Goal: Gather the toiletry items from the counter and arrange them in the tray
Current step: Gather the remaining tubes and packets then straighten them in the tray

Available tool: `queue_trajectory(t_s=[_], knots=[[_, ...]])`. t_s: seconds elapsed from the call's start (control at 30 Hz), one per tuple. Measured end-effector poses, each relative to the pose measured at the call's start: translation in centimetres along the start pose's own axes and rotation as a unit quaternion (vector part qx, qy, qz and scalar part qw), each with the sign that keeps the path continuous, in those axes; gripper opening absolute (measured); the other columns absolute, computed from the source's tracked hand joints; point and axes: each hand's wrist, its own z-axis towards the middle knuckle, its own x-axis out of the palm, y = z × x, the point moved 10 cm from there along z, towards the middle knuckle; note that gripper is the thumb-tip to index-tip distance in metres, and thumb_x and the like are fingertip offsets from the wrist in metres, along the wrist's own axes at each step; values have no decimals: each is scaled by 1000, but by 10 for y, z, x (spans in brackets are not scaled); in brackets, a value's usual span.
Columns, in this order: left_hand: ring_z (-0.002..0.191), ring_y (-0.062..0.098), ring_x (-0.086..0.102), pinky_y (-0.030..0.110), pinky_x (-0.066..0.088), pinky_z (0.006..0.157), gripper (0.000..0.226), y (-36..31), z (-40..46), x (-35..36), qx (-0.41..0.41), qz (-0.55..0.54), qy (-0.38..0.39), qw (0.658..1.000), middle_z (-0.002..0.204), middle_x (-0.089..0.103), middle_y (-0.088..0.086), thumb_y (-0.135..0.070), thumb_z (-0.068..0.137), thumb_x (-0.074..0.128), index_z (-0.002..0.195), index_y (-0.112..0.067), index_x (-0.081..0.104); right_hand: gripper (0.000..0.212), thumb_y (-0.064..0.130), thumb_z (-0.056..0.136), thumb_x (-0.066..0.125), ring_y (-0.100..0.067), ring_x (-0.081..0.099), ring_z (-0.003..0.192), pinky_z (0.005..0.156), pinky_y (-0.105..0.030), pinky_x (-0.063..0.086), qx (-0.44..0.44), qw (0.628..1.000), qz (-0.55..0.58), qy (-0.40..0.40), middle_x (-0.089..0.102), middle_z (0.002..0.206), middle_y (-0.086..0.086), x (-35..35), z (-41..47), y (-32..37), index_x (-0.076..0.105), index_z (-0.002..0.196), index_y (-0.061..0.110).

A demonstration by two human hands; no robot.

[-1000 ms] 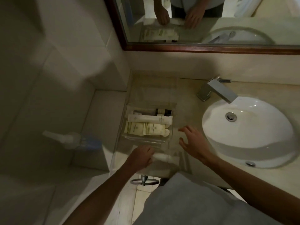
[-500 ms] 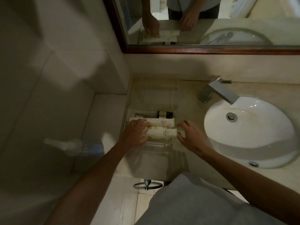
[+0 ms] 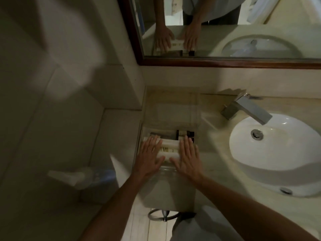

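Observation:
A clear plastic tray (image 3: 197,126) sits on the beige counter left of the sink. Cream toiletry tubes (image 3: 169,150) lie side by side in its near part, with small dark-capped bottles (image 3: 184,133) behind them. My left hand (image 3: 149,159) lies flat, fingers spread, over the left ends of the tubes. My right hand (image 3: 188,157) lies flat over their right ends. Both palms face down and neither hand grips anything. The tubes' ends are hidden under my hands.
A white oval sink (image 3: 276,153) with a square chrome tap (image 3: 248,108) fills the right side. A wood-framed mirror (image 3: 225,62) hangs behind. The tiled wall is at the left. A towel ring (image 3: 163,214) hangs below the counter edge.
My left hand carried a cream tube from the counter's front edge into the tray. Both hands now lie flat over the tubes, and the right hand has moved left onto them.

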Motion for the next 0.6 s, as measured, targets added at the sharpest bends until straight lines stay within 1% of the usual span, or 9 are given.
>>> queue_trajectory(t_s=[0.1, 0.2, 0.3, 0.43, 0.5, 0.53, 0.6], knots=[[149, 19, -1, 46, 15, 118, 66, -7, 1, 4, 38, 12, 0, 999, 162, 8, 3, -42, 96, 36, 154, -21, 12, 81, 63, 97, 24, -29, -8, 148, 118, -46, 1, -34, 999, -11, -13, -10, 161, -15, 1, -2, 9, -2, 154, 11], [149, 18, 1, 44, 17, 118, 66, -8, 2, 12, 58, 2, 29, 998, 162, 7, 3, -43, 96, 36, 154, -22, 12, 78, 61, 97, 25, -28, -3, 149, 118, -48, 8, -84, 996, -23, -19, -5, 162, -16, 0, -7, 13, 3, 154, 12], [149, 19, 0, 46, 18, 117, 70, -4, 2, 15, 54, -2, 47, 997, 163, 3, 4, -49, 96, 35, 154, -21, 7, 83, 63, 96, 26, -30, -2, 149, 118, -48, 7, -77, 997, -25, -11, -3, 162, -17, -2, -8, 5, 5, 154, 8], [149, 21, -1, 46, 17, 118, 82, -7, 3, 11, 25, 0, 37, 999, 162, 2, 9, -60, 94, 34, 154, -10, 8, 87, 69, 94, 15, -32, -4, 148, 117, -47, 6, -50, 998, -22, 29, -8, 161, -19, 3, -10, -7, 1, 153, 7], [149, 22, -4, 45, 15, 119, 92, -6, 0, 8, 5, -1, 29, 1000, 162, 1, 12, -69, 90, 31, 153, -6, 7, 90, 71, 93, 13, -32, -6, 148, 117, -47, 5, -41, 998, -26, 45, -10, 160, -19, 7, -12, -11, -1, 153, 6], [148, 24, -5, 45, 13, 119, 98, -3, -2, 8, -12, -1, 24, 1000, 162, 1, 13, -75, 87, 29, 153, -6, 7, 91, 72, 92, 13, -33, -5, 148, 117, -47, 5, -34, 998, -26, 42, -9, 160, -19, 6, -13, -13, 0, 153, 5], [148, 28, -6, 48, 11, 119, 108, 6, -7, 5, -34, -3, 14, 999, 162, -1, 15, -83, 79, 34, 153, -9, 9, 93, 74, 91, 15, -34, 1, 148, 117, -52, 9, -30, 999, -24, 31, -2, 161, -18, 4, -16, -19, 8, 153, 6]])
